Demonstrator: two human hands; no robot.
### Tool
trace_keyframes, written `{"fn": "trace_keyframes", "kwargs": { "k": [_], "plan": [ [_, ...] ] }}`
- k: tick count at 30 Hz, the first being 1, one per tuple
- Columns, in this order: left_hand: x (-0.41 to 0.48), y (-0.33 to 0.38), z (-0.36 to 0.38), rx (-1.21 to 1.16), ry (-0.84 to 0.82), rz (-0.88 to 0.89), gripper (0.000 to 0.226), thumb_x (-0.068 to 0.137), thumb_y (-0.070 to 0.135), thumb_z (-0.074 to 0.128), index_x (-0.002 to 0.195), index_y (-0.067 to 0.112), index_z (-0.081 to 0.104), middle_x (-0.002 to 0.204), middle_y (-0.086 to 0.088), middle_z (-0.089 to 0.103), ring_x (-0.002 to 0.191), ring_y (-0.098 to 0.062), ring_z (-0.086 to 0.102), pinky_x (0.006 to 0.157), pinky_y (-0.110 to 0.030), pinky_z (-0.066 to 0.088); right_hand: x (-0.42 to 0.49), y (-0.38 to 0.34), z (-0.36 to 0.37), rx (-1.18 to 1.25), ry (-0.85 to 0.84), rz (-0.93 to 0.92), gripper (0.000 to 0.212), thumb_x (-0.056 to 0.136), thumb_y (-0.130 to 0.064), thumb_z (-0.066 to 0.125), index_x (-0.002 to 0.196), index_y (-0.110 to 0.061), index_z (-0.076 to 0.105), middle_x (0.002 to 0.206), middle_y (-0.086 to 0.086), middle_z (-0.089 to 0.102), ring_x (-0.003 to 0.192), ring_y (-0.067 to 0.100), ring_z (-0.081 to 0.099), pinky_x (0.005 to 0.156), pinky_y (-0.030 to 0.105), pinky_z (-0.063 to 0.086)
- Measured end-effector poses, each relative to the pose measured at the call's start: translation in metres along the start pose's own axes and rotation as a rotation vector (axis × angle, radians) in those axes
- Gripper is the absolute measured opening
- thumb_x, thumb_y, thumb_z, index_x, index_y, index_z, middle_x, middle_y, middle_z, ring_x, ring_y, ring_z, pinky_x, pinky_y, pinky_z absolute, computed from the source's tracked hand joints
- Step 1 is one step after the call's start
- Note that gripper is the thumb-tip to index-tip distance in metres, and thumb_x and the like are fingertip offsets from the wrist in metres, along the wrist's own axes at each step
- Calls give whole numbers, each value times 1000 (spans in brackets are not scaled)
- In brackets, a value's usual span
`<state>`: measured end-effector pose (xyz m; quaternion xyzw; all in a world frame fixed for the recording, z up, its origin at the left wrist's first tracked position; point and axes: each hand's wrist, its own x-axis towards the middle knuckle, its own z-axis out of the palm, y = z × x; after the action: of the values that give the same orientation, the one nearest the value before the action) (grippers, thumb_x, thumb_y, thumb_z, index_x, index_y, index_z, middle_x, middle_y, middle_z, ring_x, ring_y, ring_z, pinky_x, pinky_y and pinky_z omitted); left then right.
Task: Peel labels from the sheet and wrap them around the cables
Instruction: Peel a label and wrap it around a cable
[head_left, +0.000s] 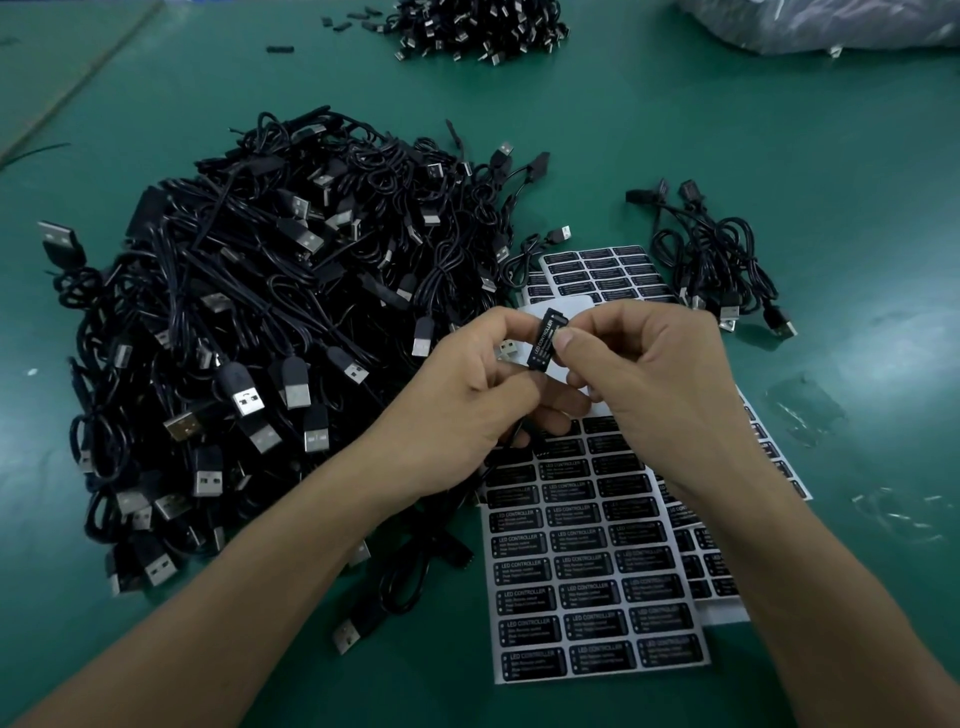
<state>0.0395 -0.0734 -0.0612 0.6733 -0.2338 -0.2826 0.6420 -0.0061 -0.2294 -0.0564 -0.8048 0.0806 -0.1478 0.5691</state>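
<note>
Both hands meet above the label sheet (592, 571), a white sheet of black "LED CONTROLLER" stickers lying in front of me. My left hand (467, 395) grips a black cable's small controller block (544, 338), and the cable hangs down below the palm. My right hand (649, 374) pinches a black label against that block with thumb and forefinger. The label's printed face shows between the two thumbs.
A large heap of black USB cables (270, 322) fills the green table (857, 208) to the left. A smaller bunch of cables (722, 260) lies at the right, another pile (478, 26) at the far edge. More label sheets (602, 273) lie beyond the hands.
</note>
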Motion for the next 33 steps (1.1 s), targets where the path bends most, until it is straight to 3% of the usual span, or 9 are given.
{"fn": "trace_keyframes", "kwargs": {
  "k": [16, 23, 30, 33],
  "plan": [
    [1, -1, 0, -15, 0, 2, 24, 102, -1, 50, 114, 19, 54, 87, -3, 79, 73, -11, 74, 59, -18, 52, 1, 1, -2, 22, -35, -1, 18, 90, -13, 69, 73, -17, 71, 63, 11, 65, 52, 7, 58, 52, 18, 51],
    [1, -2, -1, -8, -3, 10, 25, 102, -2, 49, 113, 20, 54, 88, -3, 79, 75, -12, 74, 59, -18, 52, 1, 1, -3, -25, -23, -14, 17, 90, -15, 70, 73, -19, 72, 65, 10, 67, 56, 14, 59, 57, 39, 55],
    [1, -2, -1, -3, -7, 10, 24, 102, -1, 48, 112, 20, 54, 89, -3, 79, 75, -12, 74, 60, -19, 52, 2, 4, -4, -24, -42, -19, 18, 91, -15, 69, 73, -19, 71, 67, 11, 67, 56, 13, 60, 53, 27, 53],
    [1, -2, -1, 0, -7, 11, 25, 102, -1, 48, 111, 21, 54, 88, -3, 79, 74, -12, 74, 59, -19, 52, 3, 5, -4, -30, -48, -21, 19, 91, -16, 69, 73, -20, 71, 66, 10, 67, 57, 14, 60, 54, 31, 54]
  ]
}}
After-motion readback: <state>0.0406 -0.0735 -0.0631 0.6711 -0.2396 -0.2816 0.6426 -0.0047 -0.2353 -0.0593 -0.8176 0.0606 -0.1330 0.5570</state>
